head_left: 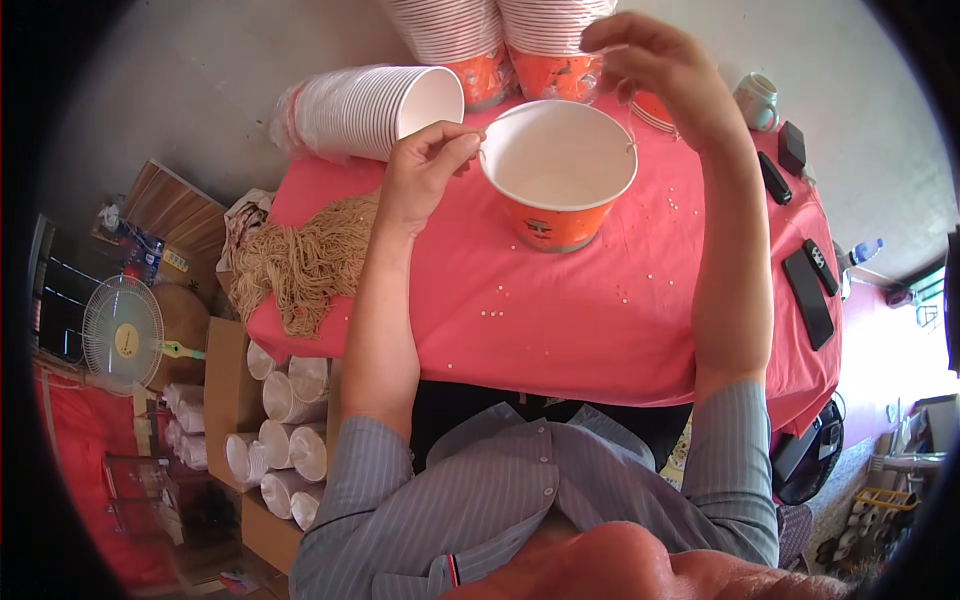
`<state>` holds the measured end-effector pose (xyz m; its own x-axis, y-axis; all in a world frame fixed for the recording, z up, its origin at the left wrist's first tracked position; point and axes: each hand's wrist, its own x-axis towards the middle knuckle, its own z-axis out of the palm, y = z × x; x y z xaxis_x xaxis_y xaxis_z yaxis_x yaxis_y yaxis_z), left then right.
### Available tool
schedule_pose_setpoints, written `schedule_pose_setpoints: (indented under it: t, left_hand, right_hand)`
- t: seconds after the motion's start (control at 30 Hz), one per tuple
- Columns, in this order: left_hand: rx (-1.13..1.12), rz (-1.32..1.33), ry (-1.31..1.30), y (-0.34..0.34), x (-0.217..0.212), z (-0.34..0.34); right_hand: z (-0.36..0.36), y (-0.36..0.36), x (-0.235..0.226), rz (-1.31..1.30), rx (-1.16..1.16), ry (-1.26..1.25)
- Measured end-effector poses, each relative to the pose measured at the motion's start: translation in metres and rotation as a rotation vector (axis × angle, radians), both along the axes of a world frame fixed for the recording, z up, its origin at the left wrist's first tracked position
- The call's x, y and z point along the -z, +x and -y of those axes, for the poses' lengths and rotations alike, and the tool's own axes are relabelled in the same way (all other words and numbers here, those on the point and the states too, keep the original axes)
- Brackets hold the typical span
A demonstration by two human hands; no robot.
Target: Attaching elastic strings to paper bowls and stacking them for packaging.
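A paper bucket (560,222), white inside with an orange printed outside, stands upright on the pink-covered table. A thin tan cord (631,130) runs at its right rim and rises toward my right hand. My left hand (432,168) is closed in a pinch at the bucket's left rim, on a piece of the same cord. Above the far right of the bucket is my raised right hand (665,80), fingers curved and apart. Whether the cord touches those fingers is hard to see. A bundle of tan cords (305,262) lies at the table's left edge.
Nested white buckets (375,110) lie on their side at the far left; two wrapped stacks (555,50) stand behind. A mug (757,102), a phone (806,298) and small black items line the right. White beads (492,313) dot the pink cloth (590,350). Below left, a carton (228,400) holds wrapped cups.
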<state>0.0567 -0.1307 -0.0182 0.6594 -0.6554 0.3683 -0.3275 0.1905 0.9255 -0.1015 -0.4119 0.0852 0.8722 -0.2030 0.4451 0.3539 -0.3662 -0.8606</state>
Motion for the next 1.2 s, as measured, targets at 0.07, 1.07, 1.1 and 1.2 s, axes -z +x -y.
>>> schedule_pose_setpoints:
  t: [0.07, 1.07, 1.1, 1.2]
  left_hand:
    - [0.026, -0.024, -0.038, -0.003, -0.001, 0.008]
    - [0.009, -0.034, -0.005, -0.003, 0.013, 0.018]
    - [-0.021, -0.013, 0.035, -0.004, 0.014, 0.018]
    - [0.013, -0.041, 0.006, -0.003, 0.016, 0.018]
  right_hand:
    - [-0.005, 0.007, 0.011, 0.029, 0.270, -0.442]
    - [-0.071, 0.035, 0.040, -0.107, -0.106, -0.106]
    - [-0.073, 0.033, 0.036, -0.106, -0.135, -0.028]
    - [-0.080, 0.030, 0.032, -0.112, -0.115, 0.101]
